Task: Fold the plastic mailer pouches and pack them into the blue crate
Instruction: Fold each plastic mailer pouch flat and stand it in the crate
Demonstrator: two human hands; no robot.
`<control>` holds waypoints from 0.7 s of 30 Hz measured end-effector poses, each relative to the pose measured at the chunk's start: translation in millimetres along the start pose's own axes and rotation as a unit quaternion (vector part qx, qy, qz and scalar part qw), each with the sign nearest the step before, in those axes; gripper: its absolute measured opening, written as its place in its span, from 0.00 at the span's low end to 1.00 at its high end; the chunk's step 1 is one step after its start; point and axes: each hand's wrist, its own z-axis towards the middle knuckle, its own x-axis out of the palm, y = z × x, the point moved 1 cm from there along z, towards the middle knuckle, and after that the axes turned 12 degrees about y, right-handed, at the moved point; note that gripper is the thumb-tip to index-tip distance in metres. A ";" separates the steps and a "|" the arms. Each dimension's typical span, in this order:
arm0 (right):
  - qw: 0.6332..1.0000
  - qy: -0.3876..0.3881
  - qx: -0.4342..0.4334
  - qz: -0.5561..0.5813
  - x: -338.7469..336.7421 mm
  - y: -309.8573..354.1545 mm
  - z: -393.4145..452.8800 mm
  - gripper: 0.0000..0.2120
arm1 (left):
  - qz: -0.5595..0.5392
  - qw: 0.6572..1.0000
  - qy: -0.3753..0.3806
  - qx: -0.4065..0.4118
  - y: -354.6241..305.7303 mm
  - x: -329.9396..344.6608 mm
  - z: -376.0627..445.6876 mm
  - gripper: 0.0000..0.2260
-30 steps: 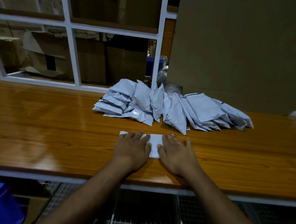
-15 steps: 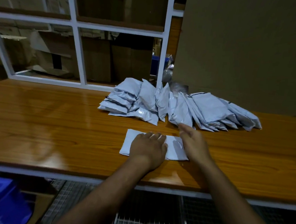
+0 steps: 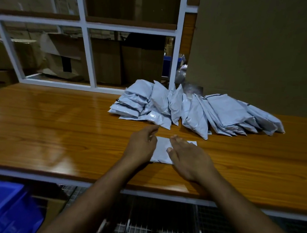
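A pale grey mailer pouch [image 3: 162,149] lies flat on the wooden table [image 3: 57,127], partly folded. My left hand [image 3: 142,144] sits at its left edge with fingers stretched forward; whether it touches the pouch I cannot tell. My right hand [image 3: 188,157] lies flat over the pouch's right part, fingers straight. Behind them a heap of several filled grey pouches [image 3: 195,110] leans along the back of the table. The blue crate [image 3: 2,207] stands below the table's front edge at the lower left.
A white metal frame [image 3: 87,57] with cardboard boxes behind it rises at the back left. A large cardboard sheet [image 3: 253,50] stands at the back right. Wire mesh [image 3: 159,226] lies under the table.
The pouch looked wider half a second ago and now shows narrower. My right hand came back from the far right edge onto the pouch; my left hand shifted to the left edge.
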 end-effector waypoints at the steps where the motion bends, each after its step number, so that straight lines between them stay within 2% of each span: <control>1: 0.999 0.017 0.017 -0.033 -1.2 1.1 1.2 0.30 | 0.029 1.000 0.006 0.004 3.3 -4.2 -0.5 0.18; 3: 0.991 0.043 0.065 -0.106 -2.8 6.7 4.0 0.31 | 0.104 0.994 0.039 0.014 6.3 -8.3 -2.8 0.17; 5: 0.980 0.048 0.104 -0.165 -5.1 13.8 5.4 0.31 | 0.212 0.974 0.077 0.018 4.8 -5.6 -6.1 0.17; 7: 0.981 0.031 0.102 -0.164 -4.5 16.6 1.3 0.32 | 0.285 0.953 0.099 0.011 1.0 -0.8 -9.6 0.18; 10: 0.995 -0.021 0.060 -0.078 -2.8 12.7 -7.8 0.30 | 0.371 0.923 0.104 -0.012 -3.7 1.6 -12.4 0.20; 12: 0.995 -0.056 0.022 0.079 -7.6 10.3 -4.3 0.27 | 0.416 0.901 0.123 -0.028 -4.5 1.8 -12.6 0.22; 14: 0.955 -0.072 0.006 0.288 -16.8 10.6 5.5 0.24 | 0.391 0.906 0.156 -0.036 -3.3 1.0 -13.2 0.23; 15: 0.934 -0.079 0.010 0.348 -18.6 11.5 10.0 0.23 | 0.365 0.914 0.172 -0.038 -2.5 0.5 -13.6 0.23; 16: 0.929 -0.081 0.017 0.362 -17.6 13.6 12.7 0.23 | 0.345 0.920 0.183 -0.038 -1.6 0.0 -13.7 0.24; 17: 0.935 -0.070 0.023 0.346 -14.4 16.2 14.0 0.23 | 0.333 0.923 0.187 -0.039 -0.8 -0.8 -14.0 0.25; 19: 0.975 -0.019 0.025 0.220 -3.8 26.5 14.2 0.24 | 0.291 0.939 0.179 -0.041 0.4 -3.7 -15.3 0.25; 21: 0.993 -0.006 0.018 0.120 5.6 35.8 13.3 0.26 | 0.200 0.967 0.151 -0.047 2.1 -8.6 -19.3 0.24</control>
